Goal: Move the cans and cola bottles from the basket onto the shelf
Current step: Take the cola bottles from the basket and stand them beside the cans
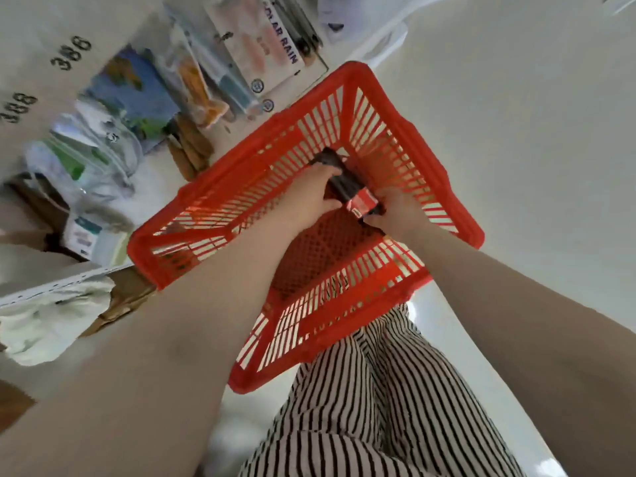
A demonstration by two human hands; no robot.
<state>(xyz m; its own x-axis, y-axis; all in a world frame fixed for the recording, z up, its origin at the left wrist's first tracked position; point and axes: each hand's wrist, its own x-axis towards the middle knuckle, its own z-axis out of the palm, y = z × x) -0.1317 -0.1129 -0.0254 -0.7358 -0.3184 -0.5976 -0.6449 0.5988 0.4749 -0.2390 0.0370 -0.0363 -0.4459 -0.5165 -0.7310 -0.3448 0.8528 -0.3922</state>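
Bottle (pixel 347 187), dark cola, red label, lies low in basket (pixel 444 187) toward 12 o'clock. Left hand (pixel 309 194) wraps body, right hand (pixel 395 211) pinches label end. Likely full: heavy, stiff, slick; grip mid-body.

The basket (pixel 413 139) sits on the floor (pixel 516 115) — shelf (pixel 51 284) to its left — a cola bottle (pixel 344 185) inside.

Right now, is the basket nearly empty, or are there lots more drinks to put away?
Nearly empty, it seems. The red basket shows mostly bare floor inside, so most drinks look already moved. In hand: the left hand and right hand both hold a dark cola bottle lying in the basket. Left to do: lift it out and set it on the shelf. I see no other cans, though the arms hide some of the basket.
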